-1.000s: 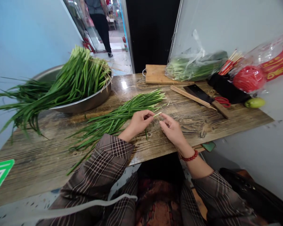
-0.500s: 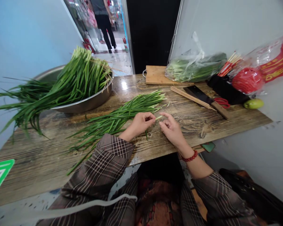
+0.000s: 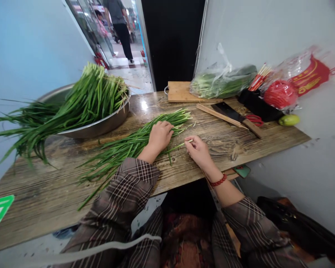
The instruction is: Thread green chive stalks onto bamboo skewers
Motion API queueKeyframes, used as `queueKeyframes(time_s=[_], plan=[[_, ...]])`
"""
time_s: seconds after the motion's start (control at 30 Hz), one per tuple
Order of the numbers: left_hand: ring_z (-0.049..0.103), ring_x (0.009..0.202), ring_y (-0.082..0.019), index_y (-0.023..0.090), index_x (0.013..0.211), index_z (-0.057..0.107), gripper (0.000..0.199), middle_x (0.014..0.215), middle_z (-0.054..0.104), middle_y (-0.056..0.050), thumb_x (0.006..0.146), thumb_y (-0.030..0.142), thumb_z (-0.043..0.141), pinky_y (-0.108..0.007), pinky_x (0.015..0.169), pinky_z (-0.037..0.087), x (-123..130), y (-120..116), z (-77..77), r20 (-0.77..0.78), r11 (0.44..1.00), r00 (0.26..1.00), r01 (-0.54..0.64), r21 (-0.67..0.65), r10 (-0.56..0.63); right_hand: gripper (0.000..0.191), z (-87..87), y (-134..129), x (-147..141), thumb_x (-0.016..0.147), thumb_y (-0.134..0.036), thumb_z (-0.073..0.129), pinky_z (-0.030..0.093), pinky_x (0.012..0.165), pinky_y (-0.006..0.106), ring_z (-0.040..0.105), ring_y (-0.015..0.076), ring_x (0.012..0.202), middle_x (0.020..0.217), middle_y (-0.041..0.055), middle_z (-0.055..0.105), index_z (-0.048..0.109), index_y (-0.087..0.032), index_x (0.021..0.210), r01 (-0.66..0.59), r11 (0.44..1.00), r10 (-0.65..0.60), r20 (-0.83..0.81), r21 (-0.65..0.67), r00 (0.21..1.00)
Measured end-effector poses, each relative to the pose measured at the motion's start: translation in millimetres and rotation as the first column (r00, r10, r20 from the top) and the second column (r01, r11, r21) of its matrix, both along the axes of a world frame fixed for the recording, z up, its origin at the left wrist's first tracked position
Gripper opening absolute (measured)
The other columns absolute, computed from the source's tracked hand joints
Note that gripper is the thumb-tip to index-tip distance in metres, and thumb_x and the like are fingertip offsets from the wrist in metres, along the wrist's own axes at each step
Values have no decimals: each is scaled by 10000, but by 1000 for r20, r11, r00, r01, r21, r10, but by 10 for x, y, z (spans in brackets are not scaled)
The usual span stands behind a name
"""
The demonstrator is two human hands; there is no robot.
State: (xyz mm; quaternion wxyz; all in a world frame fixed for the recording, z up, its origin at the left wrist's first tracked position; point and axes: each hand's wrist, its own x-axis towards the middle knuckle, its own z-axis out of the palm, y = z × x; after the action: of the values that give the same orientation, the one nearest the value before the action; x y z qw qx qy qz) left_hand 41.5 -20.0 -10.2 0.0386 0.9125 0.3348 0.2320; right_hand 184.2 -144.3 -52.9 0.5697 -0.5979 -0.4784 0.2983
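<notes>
A loose pile of garlic chives (image 3: 131, 143) lies across the wooden table, pale stem ends toward the right. My left hand (image 3: 160, 137) rests over the stems near that end, palm down with curled fingers; its fingertips are partly hidden, so what they grip is unclear. Just to the right, my right hand (image 3: 197, 149) pinches the pale end of a chive stem (image 3: 181, 145) between thumb and fingers. The stem stretches left, below my left hand. A big metal bowl (image 3: 97, 130) at the left is heaped with more chives (image 3: 86, 96).
Behind the pile is a cutting board (image 3: 180, 91) beside bagged greens (image 3: 223, 82). Wooden sticks (image 3: 222, 116) and a cleaver (image 3: 229, 111) lie at the right, near red scissors handles (image 3: 255, 119), a black pouch (image 3: 259, 106) and a green fruit (image 3: 289, 119). A person (image 3: 120, 29) is beyond the doorway.
My left hand has moved up and left from the single stem onto the pile. My right hand now pinches the stem; before, its fingers were parted around it. The view has shifted slightly.
</notes>
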Motion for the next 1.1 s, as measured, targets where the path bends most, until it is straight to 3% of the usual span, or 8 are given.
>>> queueKeyframes(time_s=[0.13, 0.27, 0.43, 0.6, 0.7, 0.83, 1.1], plan=[[503, 972, -271, 198, 999, 705, 219, 987, 639, -116, 873, 264, 538, -407, 799, 368, 59, -37, -24, -125, 997, 991, -33, 73, 42, 225, -15, -2, 5, 832, -385, 557, 316, 448, 206, 404, 77, 425, 544, -73, 494, 584, -193, 945, -12, 1000, 12, 14, 3, 1000], [498, 955, -271, 185, 859, 716, 209, 952, 629, -120, 876, 267, 524, -412, 791, 366, 36, -97, -14, -89, 997, 996, 3, 72, 4, 234, -12, 0, 10, 830, -392, 559, 324, 446, 205, 408, 77, 424, 548, -71, 500, 582, -194, 953, -14, 1000, 14, 1, -9, 1000], [573, 915, -212, 156, 885, 688, 175, 967, 674, -82, 839, 201, 525, -350, 835, 431, -4, -107, -39, 130, 986, 988, 101, -132, -84, 246, 21, -11, 9, 827, -389, 564, 326, 442, 206, 411, 76, 432, 558, -64, 506, 593, -186, 963, -20, 1000, 19, -30, -7, 999], [641, 858, -182, 163, 985, 702, 243, 956, 722, -58, 834, 222, 520, -295, 794, 474, 0, -153, -66, 277, 928, 961, 126, -351, -25, 283, 41, -33, 7, 835, -373, 564, 311, 433, 208, 402, 73, 437, 566, -61, 491, 632, -178, 1029, -17, 1000, 17, -25, 14, 1000], [647, 919, -186, 167, 982, 719, 251, 998, 726, -64, 832, 273, 547, -288, 836, 474, -1, -175, -59, 327, 901, 944, 183, -393, -49, 293, 42, -39, 7, 838, -374, 564, 315, 435, 208, 402, 71, 441, 575, -53, 501, 653, -172, 1030, -12, 1000, 12, -20, 24, 1000], [649, 860, -180, 141, 878, 723, 260, 899, 732, -53, 831, 317, 537, -272, 798, 470, -9, -176, -20, 347, 857, 934, 242, -455, -80, 318, 51, -50, 4, 840, -378, 563, 318, 438, 204, 399, 68, 445, 575, -47, 509, 669, -160, 1046, -7, 1000, 7, -20, 27, 1000], [613, 752, -155, 109, 785, 695, 265, 797, 708, -42, 800, 328, 547, -256, 753, 462, -11, -186, 18, 426, 796, 905, 256, -548, 2, 336, 61, -66, 3, 835, -361, 561, 327, 441, 204, 405, 69, 449, 584, -31, 527, 686, -150, 1064, 1, 1000, -1, 12, 22, 1000]])
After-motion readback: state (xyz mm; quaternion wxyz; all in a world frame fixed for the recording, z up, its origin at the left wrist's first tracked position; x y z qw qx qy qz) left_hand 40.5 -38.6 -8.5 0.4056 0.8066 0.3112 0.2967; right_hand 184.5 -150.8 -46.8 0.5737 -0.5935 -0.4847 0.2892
